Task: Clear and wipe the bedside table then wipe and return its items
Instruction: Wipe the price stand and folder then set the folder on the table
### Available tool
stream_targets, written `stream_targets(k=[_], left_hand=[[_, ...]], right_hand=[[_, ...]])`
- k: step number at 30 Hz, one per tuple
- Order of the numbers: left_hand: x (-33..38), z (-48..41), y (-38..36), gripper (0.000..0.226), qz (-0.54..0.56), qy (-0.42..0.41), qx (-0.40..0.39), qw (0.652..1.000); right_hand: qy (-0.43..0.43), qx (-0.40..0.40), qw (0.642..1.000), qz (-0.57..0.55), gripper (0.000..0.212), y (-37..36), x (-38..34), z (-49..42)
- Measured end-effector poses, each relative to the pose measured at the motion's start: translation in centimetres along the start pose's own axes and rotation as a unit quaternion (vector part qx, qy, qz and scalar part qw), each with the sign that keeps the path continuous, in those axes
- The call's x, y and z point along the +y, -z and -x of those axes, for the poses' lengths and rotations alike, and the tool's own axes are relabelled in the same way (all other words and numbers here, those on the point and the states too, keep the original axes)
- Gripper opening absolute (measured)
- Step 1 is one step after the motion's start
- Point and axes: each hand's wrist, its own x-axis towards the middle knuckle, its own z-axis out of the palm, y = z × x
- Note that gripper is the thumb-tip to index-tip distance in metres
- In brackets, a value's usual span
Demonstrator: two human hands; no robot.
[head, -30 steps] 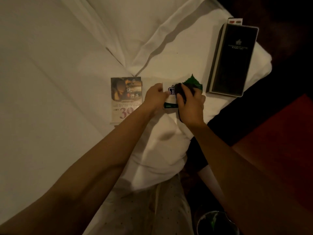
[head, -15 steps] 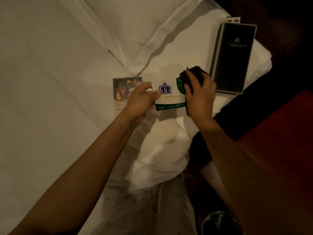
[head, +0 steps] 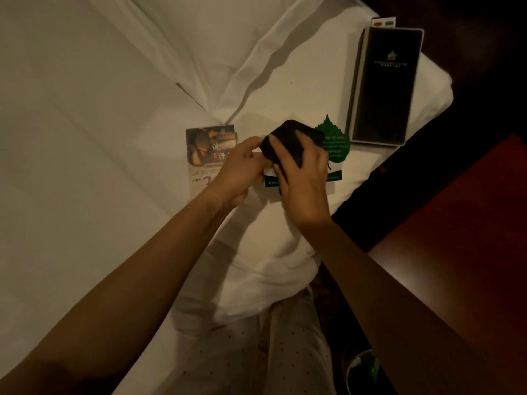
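My left hand [head: 238, 168] grips the left edge of a white card with a green leaf [head: 334, 143], held just above the white bed. My right hand [head: 303, 178] presses a folded dark cloth [head: 293, 141] onto the face of that card and covers most of it. A printed leaflet with a photo and red figures [head: 206, 155] lies flat on the sheet, partly under my left hand. A long black folder with a small logo [head: 385, 86] lies on the pillow to the right of the card.
The reddish-brown bedside table top [head: 462, 252] sits at the right, below the bed's corner. White pillows [head: 256, 47] fill the upper middle. A dark bin with something green inside [head: 363, 369] stands on the floor at the bottom, beside my light dotted trousers [head: 256, 352].
My right hand has slid the dark cloth back leftward across the card, from its right side to its left half. My left hand keeps its grip on the card.
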Motion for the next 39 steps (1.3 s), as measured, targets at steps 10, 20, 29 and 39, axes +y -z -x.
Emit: stream_targets(k=[10, 20, 29, 39], left_hand=[[0.4, -1.2, 0.7, 0.029, 0.005, 0.031, -0.022, 0.999], [-0.4, -5.2, 0.3, 0.027, -0.185, 0.119, 0.019, 0.975], [0.2, -7.1, -2.6, 0.046, -0.507, -0.094, 0.123, 0.848], [1.4, -12.5, -15.4, 0.059, -0.427, -0.015, 0.0, 0.904]], right_hand=[[-0.018, -0.001, 0.996, 0.083, 0.043, 2.6, 5.6, -2.1], [-0.192, 0.032, 0.979, 0.057, 0.038, 4.3, 9.3, -1.3], [-0.225, 0.068, 0.971, 0.029, 0.037, 6.7, 11.5, -0.6], [-0.308, 0.065, 0.949, 0.02, 0.039, 10.1, 16.1, -2.6]])
